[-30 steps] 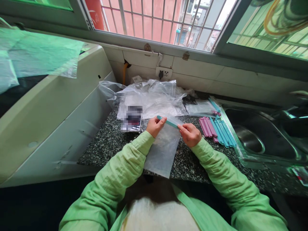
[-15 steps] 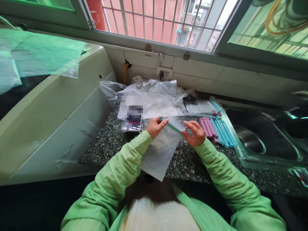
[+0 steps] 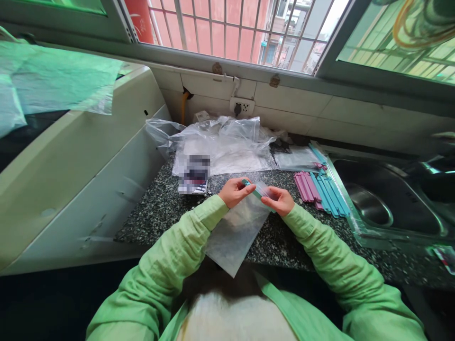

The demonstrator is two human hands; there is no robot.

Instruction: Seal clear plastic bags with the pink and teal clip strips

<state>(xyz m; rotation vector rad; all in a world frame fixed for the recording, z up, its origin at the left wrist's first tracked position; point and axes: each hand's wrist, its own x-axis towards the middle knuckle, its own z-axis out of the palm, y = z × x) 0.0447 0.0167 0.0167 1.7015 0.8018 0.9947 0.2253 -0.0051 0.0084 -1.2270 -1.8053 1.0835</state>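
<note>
A small clear plastic bag [image 3: 236, 232] hangs over the front edge of the speckled granite counter [image 3: 159, 208]. A teal sealing clip [image 3: 253, 189] runs along the bag's top edge. My left hand [image 3: 234, 191] pinches the clip's left end. My right hand [image 3: 279, 200] grips the bag's top and the clip from the right. Both hands are close together above the counter. Green sleeves cover both arms.
A row of pink clips [image 3: 306, 187] and teal clips [image 3: 330, 194] lies to the right, beside a steel sink [image 3: 377, 203]. Crumpled clear bags [image 3: 223, 142] and a blurred card [image 3: 195, 174] lie behind my hands. A white appliance [image 3: 71, 156] stands left; a wall socket [image 3: 241, 108] sits under the window.
My hands have moved closer together along the clip. The bag has tilted, its lower corner swinging left and down over the counter's edge.
</note>
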